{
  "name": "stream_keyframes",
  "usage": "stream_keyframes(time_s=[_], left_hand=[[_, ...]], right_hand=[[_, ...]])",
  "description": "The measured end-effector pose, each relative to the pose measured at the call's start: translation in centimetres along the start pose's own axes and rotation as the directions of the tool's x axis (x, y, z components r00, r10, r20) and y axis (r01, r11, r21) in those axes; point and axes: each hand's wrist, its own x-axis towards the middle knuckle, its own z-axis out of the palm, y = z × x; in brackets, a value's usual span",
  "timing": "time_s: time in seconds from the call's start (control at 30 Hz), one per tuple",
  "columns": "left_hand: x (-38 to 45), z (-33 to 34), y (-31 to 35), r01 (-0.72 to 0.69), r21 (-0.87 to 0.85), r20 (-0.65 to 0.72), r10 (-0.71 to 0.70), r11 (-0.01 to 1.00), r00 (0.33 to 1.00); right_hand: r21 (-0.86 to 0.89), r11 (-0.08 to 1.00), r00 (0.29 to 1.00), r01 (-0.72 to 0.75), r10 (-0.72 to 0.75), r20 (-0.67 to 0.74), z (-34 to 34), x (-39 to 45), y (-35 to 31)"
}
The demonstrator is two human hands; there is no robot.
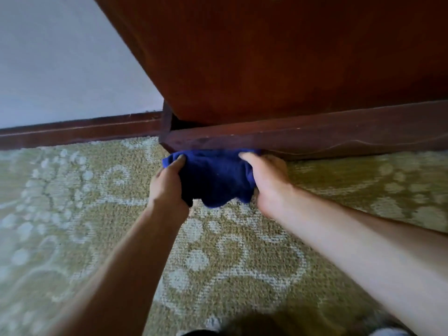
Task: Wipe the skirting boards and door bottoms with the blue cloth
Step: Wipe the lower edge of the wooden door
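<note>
Carpet (72,214): blue cloth (213,175) along skirting board (315,139)

I count one blue cloth (215,177), two hands on it, my left hand (167,185), my right hand (266,180); one wooden door (278,57), two skirting boards (80,130), one patterned carpet (84,214)

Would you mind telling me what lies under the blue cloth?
Patterned carpet shows around and below the blue cloth, held by the left hand and right hand. Whatever lies directly beneath is covered.
</note>
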Motion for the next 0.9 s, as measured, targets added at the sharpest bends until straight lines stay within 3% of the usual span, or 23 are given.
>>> stream_keyframes(time_s=[0.13, 0.33, 0.37, 0.47, 0.57, 0.67, 0.8, 0.9], left_hand=[[-3.0, 0.4, 3.1, -0.139, -0.131, 0.089, 0.152, 0.982, 0.984], [-5.7, 2.7, 2.4, -0.398, -0.016, -0.087, 0.395, 0.917, 0.914], [-5.5, 2.6, 1.3, -0.377, 0.012, -0.098, 0.377, 0.926, 0.921], [-4.3, 2.4, -2.3, -0.126, 0.001, -0.133, 0.125, 0.992, 0.983], [-3.3, 2.6, -2.7, -0.007, -0.038, -0.08, 0.004, 0.999, 0.997], [-3.3, 1.8, -0.2, -0.054, -0.016, 0.009, 0.054, 0.998, 0.998], [-3.4, 1.6, 2.1, -0.099, -0.118, 0.091, 0.11, 0.988, 0.99], [-3.5, 2.2, 0.7, -0.06, -0.053, 0.127, 0.066, 0.997, 0.99]], right_hand=[[0.072, 0.995, 0.994, 0.068, -0.074, 0.081, 0.5, -2.5, -2.2], [0.019, 0.996, 0.996, 0.089, -0.089, 0.016, 0.8, -2.5, -1.3], [-0.007, 0.996, 0.996, 0.087, -0.087, -0.006, 0.6, -2.4, -0.9], [-0.092, 0.993, 0.991, 0.079, -0.088, -0.101, -0.7, -1.6, -0.1], [-0.075, 0.997, 0.994, 0.031, -0.039, -0.106, -2.2, -0.8, -0.5], [-0.031, 0.999, 0.998, 0.024, -0.026, -0.065, -2.5, -1.4, -2.0], [0.133, 0.991, 0.999, 0.022, -0.026, 0.028, -1.6, -2.2, -3.4], [0.095, 0.995, 0.999, 0.024, -0.021, -0.034, -1.4, -1.1, -2.4]])
